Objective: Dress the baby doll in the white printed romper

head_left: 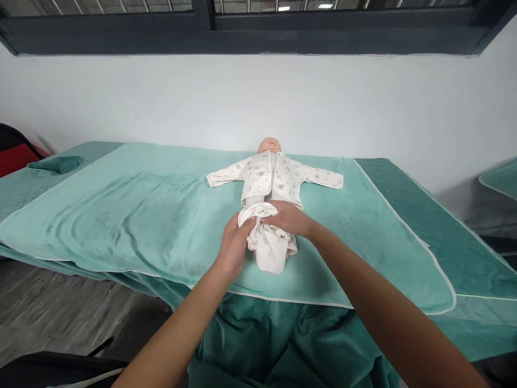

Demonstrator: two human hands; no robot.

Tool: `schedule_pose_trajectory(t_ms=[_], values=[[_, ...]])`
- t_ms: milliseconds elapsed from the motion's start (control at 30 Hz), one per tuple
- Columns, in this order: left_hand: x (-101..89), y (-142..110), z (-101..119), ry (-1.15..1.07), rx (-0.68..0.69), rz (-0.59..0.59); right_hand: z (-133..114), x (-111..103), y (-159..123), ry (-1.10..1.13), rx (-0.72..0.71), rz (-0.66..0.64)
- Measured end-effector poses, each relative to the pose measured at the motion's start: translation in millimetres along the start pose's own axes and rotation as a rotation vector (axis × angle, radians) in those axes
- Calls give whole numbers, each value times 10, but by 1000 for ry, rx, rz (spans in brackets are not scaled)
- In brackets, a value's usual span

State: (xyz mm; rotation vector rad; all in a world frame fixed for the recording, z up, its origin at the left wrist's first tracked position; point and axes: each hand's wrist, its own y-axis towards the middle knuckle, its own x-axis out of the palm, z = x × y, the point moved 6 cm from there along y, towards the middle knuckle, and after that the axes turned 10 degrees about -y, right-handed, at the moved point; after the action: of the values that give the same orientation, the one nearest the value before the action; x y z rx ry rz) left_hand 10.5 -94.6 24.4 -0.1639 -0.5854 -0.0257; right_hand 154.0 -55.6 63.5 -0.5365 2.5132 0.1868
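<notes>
A baby doll (269,144) lies on its back with its head toward the wall. It wears a white printed jacket (258,175), open down the front, sleeves stretched out to both sides. At the doll's legs, white printed baby pants (271,253) are bunched up. My left hand (236,242) grips the left side of the gathered waistband, thumb on top. My right hand (288,218) is closed on the waistband's right side, its fingertips partly hidden in the cloth. Most of the doll's legs are covered by the pants and my hands.
A light green blanket (161,215) with white edging lies under the doll, over a darker green cover (464,237). Behind stands a white wall (258,97) below a dark window frame (323,35). A red and black item (18,156) is at the far left.
</notes>
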Motion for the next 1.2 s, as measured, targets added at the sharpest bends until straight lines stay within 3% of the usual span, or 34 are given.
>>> schedule_pose_trajectory(t_ms=[267,500,633,767,967,1200], values=[[77,-647,-125,-169,-146,144,-49,51,27,-411,41,-45],[91,-909,-503,-300,-211,201,-31,110,36,-684,13,-175],[-180,-805,-595,-170,-115,247,-25,144,38,-748,31,-220],[-473,-595,-450,171,-25,273,-43,164,18,-766,74,-259],[-460,-375,-224,551,-27,84,-46,140,2,-698,87,-189],[-557,-141,-225,612,69,45,25,114,0,-513,91,-99]])
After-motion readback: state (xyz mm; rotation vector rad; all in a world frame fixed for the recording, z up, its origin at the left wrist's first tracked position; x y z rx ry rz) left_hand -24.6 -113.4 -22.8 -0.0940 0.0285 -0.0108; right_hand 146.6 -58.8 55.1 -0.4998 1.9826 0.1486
